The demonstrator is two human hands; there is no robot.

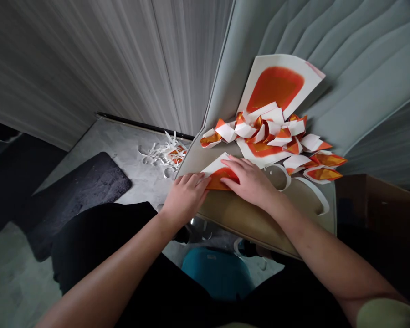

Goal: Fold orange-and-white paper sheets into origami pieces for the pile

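A sheet of paper point(221, 173), white with an orange and gold patch, lies on the chair seat under both my hands. My left hand point(186, 196) has its fingers bent together at the sheet's left corner, thumb against the orange edge. Lying on the right part of the sheet, my right hand point(253, 180) keeps its thumb spread from its stretched fingers. Just beyond, several folded paper pieces point(246, 130) in white, orange and gold are heaped on the seat. A flat sheet point(276, 86) with an orange-gold patch leans against the backrest behind them.
The grey chair point(259, 223) has a padded backrest point(362, 68). Curled white paper strips point(314, 193) lie at the seat's right; more strips point(162, 152) lie on the floor. A panelled wall point(140, 68) borders the left. Below are a dark mat point(85, 196) and a teal stool point(217, 273).
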